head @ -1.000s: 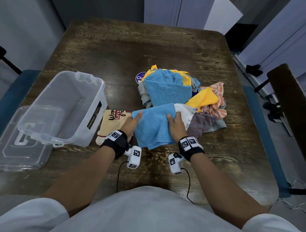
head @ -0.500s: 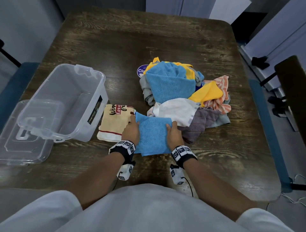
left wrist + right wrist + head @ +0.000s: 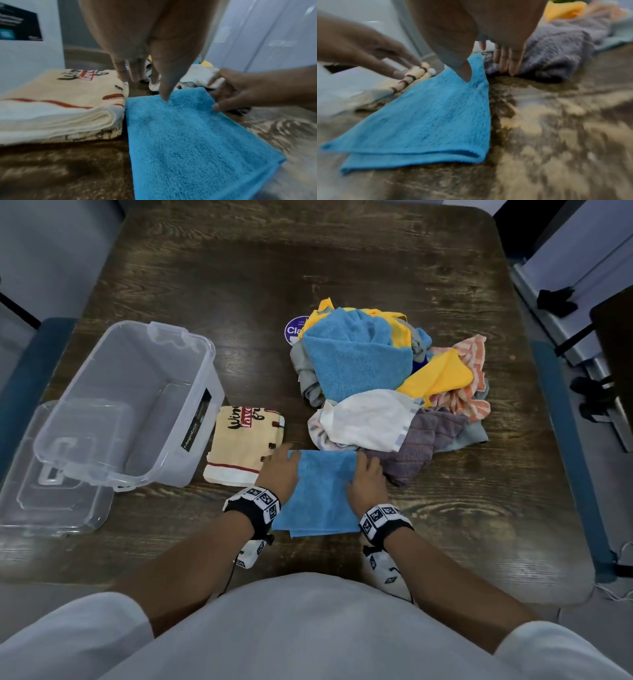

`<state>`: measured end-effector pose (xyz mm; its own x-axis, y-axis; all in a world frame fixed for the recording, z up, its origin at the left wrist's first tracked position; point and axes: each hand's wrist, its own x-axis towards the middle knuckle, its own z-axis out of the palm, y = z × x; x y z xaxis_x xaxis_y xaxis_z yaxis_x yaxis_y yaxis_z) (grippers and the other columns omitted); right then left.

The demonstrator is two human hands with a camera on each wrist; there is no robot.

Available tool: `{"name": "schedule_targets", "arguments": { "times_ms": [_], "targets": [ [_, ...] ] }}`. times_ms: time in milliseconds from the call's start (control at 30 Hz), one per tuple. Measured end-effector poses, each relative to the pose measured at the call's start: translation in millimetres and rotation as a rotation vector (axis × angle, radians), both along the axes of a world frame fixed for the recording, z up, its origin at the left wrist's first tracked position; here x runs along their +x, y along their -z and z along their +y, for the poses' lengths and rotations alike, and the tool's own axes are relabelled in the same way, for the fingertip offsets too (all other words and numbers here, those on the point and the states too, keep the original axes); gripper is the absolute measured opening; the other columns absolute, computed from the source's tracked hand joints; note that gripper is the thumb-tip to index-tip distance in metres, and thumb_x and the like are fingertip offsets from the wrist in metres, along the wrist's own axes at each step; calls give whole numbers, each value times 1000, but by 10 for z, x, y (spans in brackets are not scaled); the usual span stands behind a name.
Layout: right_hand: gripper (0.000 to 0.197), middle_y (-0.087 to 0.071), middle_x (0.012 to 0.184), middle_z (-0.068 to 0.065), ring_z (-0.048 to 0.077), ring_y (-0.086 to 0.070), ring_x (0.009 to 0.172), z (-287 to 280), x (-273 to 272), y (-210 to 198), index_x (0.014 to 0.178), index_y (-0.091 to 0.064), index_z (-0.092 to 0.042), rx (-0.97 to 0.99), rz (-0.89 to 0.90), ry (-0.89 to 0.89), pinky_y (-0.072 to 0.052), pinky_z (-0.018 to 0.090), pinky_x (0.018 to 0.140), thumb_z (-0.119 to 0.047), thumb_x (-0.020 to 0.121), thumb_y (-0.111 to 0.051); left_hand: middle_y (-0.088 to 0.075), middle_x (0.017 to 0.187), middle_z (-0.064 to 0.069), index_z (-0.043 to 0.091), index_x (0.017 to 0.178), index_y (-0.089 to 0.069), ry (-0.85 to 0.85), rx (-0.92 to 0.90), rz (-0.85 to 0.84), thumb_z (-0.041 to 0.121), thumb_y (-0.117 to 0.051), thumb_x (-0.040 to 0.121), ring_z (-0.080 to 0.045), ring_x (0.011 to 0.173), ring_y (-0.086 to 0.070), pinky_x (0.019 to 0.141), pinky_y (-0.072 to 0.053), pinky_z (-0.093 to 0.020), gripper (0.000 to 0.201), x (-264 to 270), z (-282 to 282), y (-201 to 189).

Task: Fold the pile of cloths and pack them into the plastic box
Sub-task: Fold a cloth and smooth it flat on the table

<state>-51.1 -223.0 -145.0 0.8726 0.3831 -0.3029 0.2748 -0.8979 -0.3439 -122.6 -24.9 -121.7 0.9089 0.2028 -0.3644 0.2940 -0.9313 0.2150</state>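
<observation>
Pressure wants to be even from the left hand [image 3: 279, 470] and right hand [image 3: 366, 477], both straight-fingered with thumbs down on the far corners of the folded blue cloth [image 3: 318, 494] lying on the desk [image 3: 479, 525] beside the pile [image 3: 359, 361], so the next fold fits the plastic box [image 3: 202, 392].

Plastic box [image 3: 130, 405] left of centre on table [image 3: 239, 285], partly over lid [image 3: 51, 508] at lower left. Folded cloth [image 3: 243, 446] just right of box. Doubled cloth [image 3: 318, 491] just right of that, lower centre; left hand [image 3: 279, 474] and right hand [image 3: 366, 477] at its far corners. Pile of cloths [image 3: 376, 378] behind it, right of centre, overlapping sticker [image 3: 293, 330].
</observation>
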Motion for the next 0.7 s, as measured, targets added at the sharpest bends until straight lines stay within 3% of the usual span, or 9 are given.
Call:
{"name": "schedule_targets", "arguments": {
  "times_ms": [67, 133, 233, 300, 367, 433, 533, 600, 700],
  "targets": [
    [61, -41, 138, 20, 38, -47, 121, 75, 15, -7, 145, -38, -10, -8, -113, -254, -42, 45, 99, -11, 88, -59, -13, 165, -14, 11, 155, -26, 154, -3, 99, 35, -68, 93, -34, 150, -20, 122, -20, -42, 78, 15, -41, 59],
    [60, -35, 150, 21, 40, -39, 136, 113, 8, 28, 149, -38, -11, -36, -64, -460, -33, 47, 111, -12, 92, -57, -3, 166, -16, 8, 158, -14, 218, 41, 230, 44, -71, 89, -34, 153, -9, 125, -10, -44, 96, -2, -68, 144],
    [73, -8, 166, 14, 31, -9, 154, 37, -14, 102, 158, -20, -18, -193, 113, -538, -17, 50, 123, -25, 97, -60, 8, 166, -18, 5, 158, 1, 244, 127, 352, 42, -76, 85, -36, 154, -1, 125, -4, -47, 112, -62, -81, 277],
    [78, -4, 167, 12, 29, -5, 155, 7, -5, 110, 159, -16, -20, -223, 128, -549, -18, 51, 123, -30, 97, -62, 7, 165, -20, 4, 158, 1, 264, 172, 360, 36, -79, 83, -38, 153, -3, 125, -6, -47, 115, -57, -107, 286],
    [75, -11, 165, 14, 32, -14, 152, 69, 66, 78, 157, -23, -18, -241, 148, -564, -25, 50, 120, -30, 95, -64, -2, 164, -23, 2, 157, -8, 279, 201, 353, 33, -82, 80, -41, 150, -14, 124, -14, -48, 111, 13, -150, 241],
    [61, -28, 158, 15, 34, -31, 144, 191, 230, 11, 150, -38, -16, -244, 207, -556, -37, 49, 112, -29, 95, -63, -19, 159, -23, 4, 152, -24, 294, 222, 348, 34, -82, 80, -40, 142, -31, 118, -27, -48, 97, 127, -159, 175],
    [30, -62, 124, 9, 30, -60, 115, 393, 575, -221, 125, -62, -17, -165, 228, -476, -49, 37, 93, -29, 99, -52, -31, 151, -19, 10, 145, -37, 285, 193, 364, 36, -79, 83, -36, 133, -44, 110, -38, -46, 80, 325, -96, 76],
    [26, -64, 103, 5, 27, -63, 97, 515, 821, -451, 114, -66, -19, -113, 129, -398, -46, 33, 81, -28, 102, -45, -34, 147, -16, 13, 145, -38, 282, 193, 373, 35, -78, 84, -35, 130, -46, 107, -40, -46, 76, 427, -57, 40],
    [25, -66, 97, 7, 29, -65, 90, 692, 1201, -742, 108, -63, -16, -102, -98, -329, -46, 34, 73, -25, 103, -41, -32, 146, -16, 15, 149, -32, 234, 187, 351, 30, -79, 83, -34, 130, -44, 105, -40, -46, 82, 522, -38, 61]
  ]
}}
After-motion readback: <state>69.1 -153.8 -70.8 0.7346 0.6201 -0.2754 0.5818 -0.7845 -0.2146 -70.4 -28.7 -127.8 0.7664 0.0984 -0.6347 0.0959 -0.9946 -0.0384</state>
